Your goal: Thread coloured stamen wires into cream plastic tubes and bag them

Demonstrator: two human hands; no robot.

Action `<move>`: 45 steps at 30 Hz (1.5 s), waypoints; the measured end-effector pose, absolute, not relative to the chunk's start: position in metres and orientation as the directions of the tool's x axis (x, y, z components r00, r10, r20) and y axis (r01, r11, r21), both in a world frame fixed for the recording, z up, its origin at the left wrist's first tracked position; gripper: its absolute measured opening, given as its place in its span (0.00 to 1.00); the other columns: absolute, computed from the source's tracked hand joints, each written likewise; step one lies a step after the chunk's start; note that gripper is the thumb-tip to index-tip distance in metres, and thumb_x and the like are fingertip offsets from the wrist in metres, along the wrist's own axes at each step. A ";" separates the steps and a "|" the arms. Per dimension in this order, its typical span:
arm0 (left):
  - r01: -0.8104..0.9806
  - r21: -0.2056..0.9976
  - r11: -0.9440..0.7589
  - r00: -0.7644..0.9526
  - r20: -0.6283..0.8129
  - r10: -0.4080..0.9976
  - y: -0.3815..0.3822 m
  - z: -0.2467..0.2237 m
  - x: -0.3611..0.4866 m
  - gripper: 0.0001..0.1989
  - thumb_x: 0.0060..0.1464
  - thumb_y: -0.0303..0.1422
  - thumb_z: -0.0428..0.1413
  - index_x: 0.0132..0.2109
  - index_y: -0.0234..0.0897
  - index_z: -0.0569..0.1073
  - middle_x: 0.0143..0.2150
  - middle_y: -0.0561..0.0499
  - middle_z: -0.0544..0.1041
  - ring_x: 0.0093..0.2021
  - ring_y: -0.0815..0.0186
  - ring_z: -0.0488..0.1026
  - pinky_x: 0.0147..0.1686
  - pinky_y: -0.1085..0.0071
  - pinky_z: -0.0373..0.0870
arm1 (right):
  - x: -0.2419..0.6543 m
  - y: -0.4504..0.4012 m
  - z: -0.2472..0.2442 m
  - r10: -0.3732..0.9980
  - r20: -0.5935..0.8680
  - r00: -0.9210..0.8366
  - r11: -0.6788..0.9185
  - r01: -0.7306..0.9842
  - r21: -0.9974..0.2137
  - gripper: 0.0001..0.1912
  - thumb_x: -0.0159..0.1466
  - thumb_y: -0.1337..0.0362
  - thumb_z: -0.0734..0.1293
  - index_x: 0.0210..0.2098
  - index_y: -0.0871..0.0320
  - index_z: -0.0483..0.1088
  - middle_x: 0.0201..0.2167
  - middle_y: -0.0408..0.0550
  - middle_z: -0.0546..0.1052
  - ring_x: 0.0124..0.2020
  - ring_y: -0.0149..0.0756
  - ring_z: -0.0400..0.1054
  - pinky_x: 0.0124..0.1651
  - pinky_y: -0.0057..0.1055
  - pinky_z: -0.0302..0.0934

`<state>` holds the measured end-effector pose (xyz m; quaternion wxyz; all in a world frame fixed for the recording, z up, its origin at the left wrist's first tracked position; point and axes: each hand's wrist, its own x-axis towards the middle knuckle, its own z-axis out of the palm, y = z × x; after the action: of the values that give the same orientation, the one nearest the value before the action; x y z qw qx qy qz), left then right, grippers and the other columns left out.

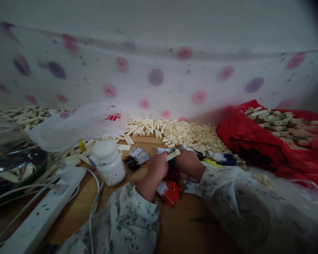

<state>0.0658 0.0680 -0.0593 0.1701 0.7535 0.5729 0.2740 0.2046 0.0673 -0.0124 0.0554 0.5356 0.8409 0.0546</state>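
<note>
A short cream plastic pen barrel [173, 155] sticks out of my left hand [159, 165], whose fingers are closed round it. Just right of it, my right hand [188, 163] is bent down over bundles of thin pen refills; its fingertips are hidden and the picture is dim there. Orange-tipped refills [169, 193] lie in front of my hands. Dark-tipped refills [137, 157] lie to the left, and blue-tipped refills [222, 158] to the right. Some yellow-tipped refills [211, 163] show beside my right wrist.
Loose cream barrels [190, 132] are heaped along the wall. A red bag [235, 130] full of pieces stands at right, a white plastic bag [79, 123] at left. Near my left arm are a white jar [110, 164] and a power strip [42, 211] with trailing cables [96, 190].
</note>
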 end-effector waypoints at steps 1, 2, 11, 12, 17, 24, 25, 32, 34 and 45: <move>0.773 0.566 -0.287 0.196 0.218 0.956 0.067 -0.059 0.066 0.17 0.52 0.21 0.49 0.44 0.38 0.76 0.37 0.45 0.80 0.39 0.58 0.75 0.38 0.68 0.66 | 0.207 0.065 -0.012 0.908 -0.029 -0.418 0.417 0.895 0.157 0.15 0.65 0.71 0.55 0.43 0.63 0.71 0.41 0.62 0.77 0.41 0.46 0.74 0.39 0.35 0.66; 0.776 0.562 -0.288 0.197 0.217 0.956 0.067 -0.059 0.066 0.16 0.52 0.21 0.49 0.43 0.38 0.76 0.36 0.45 0.80 0.38 0.58 0.75 0.38 0.68 0.66 | 0.211 0.063 -0.011 0.909 -0.020 -0.416 0.413 0.896 0.166 0.15 0.65 0.72 0.55 0.43 0.63 0.71 0.40 0.61 0.77 0.40 0.46 0.74 0.38 0.34 0.66; 0.708 0.598 -0.375 0.208 0.331 0.920 0.055 -0.044 0.072 0.12 0.56 0.24 0.50 0.43 0.37 0.76 0.40 0.46 0.79 0.41 0.59 0.74 0.41 0.68 0.66 | 0.273 0.045 0.002 0.865 0.107 -0.490 0.484 0.871 0.077 0.10 0.65 0.71 0.57 0.37 0.60 0.70 0.33 0.52 0.74 0.33 0.37 0.70 0.36 0.31 0.60; 0.686 0.604 -0.406 0.226 0.353 0.908 0.052 -0.042 0.075 0.13 0.55 0.23 0.49 0.43 0.38 0.75 0.41 0.48 0.78 0.42 0.61 0.73 0.42 0.70 0.66 | 0.276 0.043 0.002 0.842 0.142 -0.520 0.521 0.853 0.037 0.11 0.65 0.70 0.57 0.35 0.60 0.70 0.32 0.51 0.73 0.33 0.36 0.69 0.36 0.30 0.60; 0.557 0.680 -0.477 0.367 0.313 0.876 0.041 -0.038 0.086 0.09 0.53 0.25 0.52 0.27 0.36 0.73 0.26 0.52 0.74 0.30 0.65 0.69 0.30 0.72 0.62 | 0.271 0.035 -0.004 0.775 0.346 -0.529 0.620 0.744 -0.251 0.11 0.64 0.72 0.58 0.34 0.59 0.72 0.30 0.48 0.73 0.31 0.33 0.67 0.35 0.29 0.59; 0.146 0.984 -0.101 0.254 0.061 0.965 0.035 -0.032 0.091 0.09 0.51 0.37 0.56 0.31 0.34 0.71 0.19 0.56 0.69 0.20 0.70 0.65 0.23 0.74 0.61 | 0.275 0.040 -0.029 0.906 0.377 -0.194 0.408 0.154 -0.900 0.14 0.56 0.64 0.69 0.42 0.57 0.73 0.33 0.45 0.79 0.34 0.32 0.73 0.38 0.30 0.68; 0.108 0.991 -0.074 0.265 0.043 0.963 0.034 -0.030 0.093 0.09 0.50 0.37 0.56 0.31 0.34 0.71 0.19 0.56 0.68 0.20 0.70 0.64 0.22 0.75 0.61 | 0.277 0.041 -0.031 0.922 0.340 -0.185 0.360 0.090 -0.928 0.14 0.56 0.63 0.70 0.42 0.56 0.74 0.33 0.45 0.79 0.34 0.31 0.73 0.38 0.31 0.69; -0.012 1.000 -0.022 0.313 0.025 0.949 0.030 -0.029 0.097 0.11 0.50 0.39 0.57 0.32 0.34 0.70 0.19 0.56 0.67 0.19 0.72 0.63 0.21 0.76 0.59 | 0.275 0.037 -0.032 0.943 0.288 -0.166 0.263 -0.155 -0.952 0.10 0.55 0.62 0.71 0.37 0.54 0.77 0.27 0.41 0.79 0.31 0.30 0.74 0.39 0.32 0.70; -0.021 0.999 -0.035 0.345 0.040 0.938 0.030 -0.030 0.097 0.12 0.50 0.40 0.56 0.32 0.34 0.70 0.19 0.56 0.67 0.19 0.72 0.63 0.21 0.76 0.60 | 0.273 0.035 -0.032 0.943 0.293 -0.157 0.270 -0.154 -0.951 0.09 0.54 0.62 0.72 0.36 0.53 0.77 0.27 0.41 0.79 0.29 0.29 0.73 0.38 0.31 0.70; 0.036 0.984 -0.173 0.501 0.131 0.855 0.027 -0.029 0.092 0.15 0.54 0.43 0.54 0.28 0.35 0.70 0.18 0.55 0.67 0.20 0.70 0.64 0.24 0.73 0.63 | 0.275 0.025 -0.028 0.859 0.461 -0.223 0.477 0.020 -0.879 0.05 0.58 0.62 0.70 0.33 0.56 0.75 0.30 0.44 0.79 0.31 0.32 0.72 0.36 0.30 0.68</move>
<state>0.0923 0.0273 -0.0292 0.5502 0.6692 0.3331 0.3721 0.2752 0.0254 -0.0282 -0.5315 0.3253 0.6753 -0.3946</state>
